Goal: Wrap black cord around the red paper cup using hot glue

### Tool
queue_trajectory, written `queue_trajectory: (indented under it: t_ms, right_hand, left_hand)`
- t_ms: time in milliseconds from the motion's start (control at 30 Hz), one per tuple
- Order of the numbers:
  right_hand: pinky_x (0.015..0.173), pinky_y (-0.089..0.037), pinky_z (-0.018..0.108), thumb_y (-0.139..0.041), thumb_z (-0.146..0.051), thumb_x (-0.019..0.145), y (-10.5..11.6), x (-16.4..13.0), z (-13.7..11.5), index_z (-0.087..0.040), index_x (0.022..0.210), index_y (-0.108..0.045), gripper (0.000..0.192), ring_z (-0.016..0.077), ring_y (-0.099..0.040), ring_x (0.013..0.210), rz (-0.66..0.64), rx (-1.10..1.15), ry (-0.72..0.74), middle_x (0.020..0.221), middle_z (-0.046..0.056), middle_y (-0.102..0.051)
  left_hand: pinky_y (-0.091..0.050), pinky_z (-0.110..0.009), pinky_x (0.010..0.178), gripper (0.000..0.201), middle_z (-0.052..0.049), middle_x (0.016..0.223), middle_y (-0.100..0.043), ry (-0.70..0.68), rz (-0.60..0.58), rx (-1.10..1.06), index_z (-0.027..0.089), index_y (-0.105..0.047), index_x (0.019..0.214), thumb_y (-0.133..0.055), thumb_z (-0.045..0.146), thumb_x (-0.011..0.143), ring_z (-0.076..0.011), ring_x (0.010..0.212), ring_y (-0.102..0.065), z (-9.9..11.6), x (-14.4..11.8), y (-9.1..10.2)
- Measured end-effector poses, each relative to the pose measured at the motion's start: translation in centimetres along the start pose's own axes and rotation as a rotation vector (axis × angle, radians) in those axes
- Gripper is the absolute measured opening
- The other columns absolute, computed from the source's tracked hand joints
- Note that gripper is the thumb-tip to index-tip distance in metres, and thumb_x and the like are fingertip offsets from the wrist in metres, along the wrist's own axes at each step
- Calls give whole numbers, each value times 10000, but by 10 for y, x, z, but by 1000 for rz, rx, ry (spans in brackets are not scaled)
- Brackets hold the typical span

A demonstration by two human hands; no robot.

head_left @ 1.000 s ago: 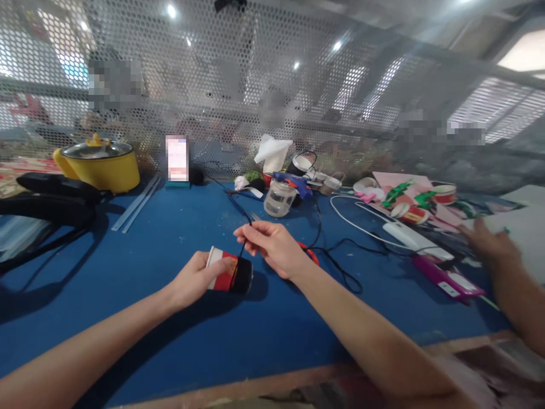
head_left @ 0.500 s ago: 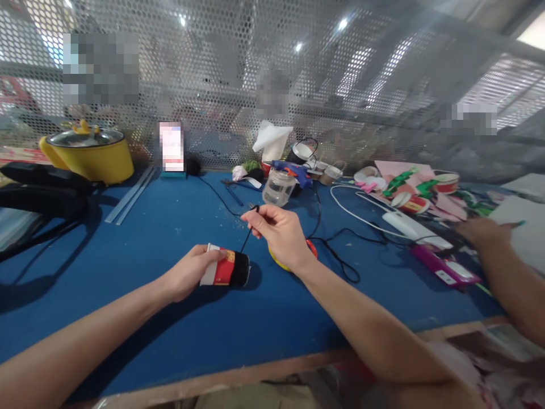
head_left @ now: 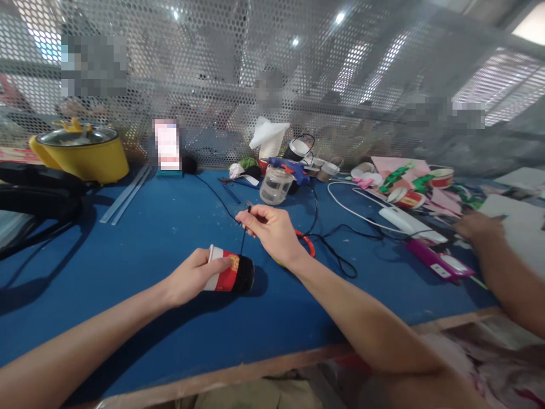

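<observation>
A person's left hand (head_left: 193, 276) is wrapped around a small paper cup (head_left: 227, 274) lying on its side on a blue table (head_left: 140, 238), near the middle. The cup's long axis runs left to right: its white rim points left into the palm, and its other end, wound in black thread, points right. The cup's wall is red and white with a small yellow-orange mark; no writing on it can be read, and what is inside cannot be seen.

The right hand (head_left: 272, 228), just beyond the cup, pinches a thin black thread (head_left: 243, 241) between thumb and fingertips; the thread runs down to the cup's dark end.

Farther away, a clear glass jar (head_left: 275, 186) stands upright, its contents unclear. At the far left sits a yellow pot (head_left: 80, 153) with a glass lid. Toward the right lie more red-and-white cups (head_left: 409, 199) on their sides among pink and green paper scraps. Another person's hand (head_left: 479, 227) rests at the far right, by a pink flat case (head_left: 439, 261).
</observation>
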State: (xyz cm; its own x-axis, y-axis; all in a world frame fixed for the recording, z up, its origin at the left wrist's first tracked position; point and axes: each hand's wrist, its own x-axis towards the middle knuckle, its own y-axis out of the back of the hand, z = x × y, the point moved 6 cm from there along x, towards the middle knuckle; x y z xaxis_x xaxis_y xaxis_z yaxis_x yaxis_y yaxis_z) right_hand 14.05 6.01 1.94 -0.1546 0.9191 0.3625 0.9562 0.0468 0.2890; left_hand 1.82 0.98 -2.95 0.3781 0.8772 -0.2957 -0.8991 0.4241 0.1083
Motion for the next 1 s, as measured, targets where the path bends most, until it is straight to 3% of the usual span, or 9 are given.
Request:
queue_trajectory:
  t_ms: [567, 1000]
  right_hand:
    - [431, -350, 193, -544, -360, 692, -12, -3, 9, -146, 543, -518, 262, 62, -433, 424, -163, -31, -174, 495, -25, -496]
    - [429, -341, 192, -547, -316, 688, -23, -9, 15, -135, 591, -559, 206, 57, -421, 422, -268, 72, -266, 496, -34, -488]
  left_hand:
    - [-227, -187, 433, 330, 46, 485, -378, -127, -52, 85, 139, -440, 539, -455, 419, 712, -59, 454, -297, 3, -8, 0]
    - [-244, -197, 429, 354, 35, 490, -351, -349, -38, 299, 150, -396, 507, -377, 387, 769, -65, 462, -278, 15, -14, 0]
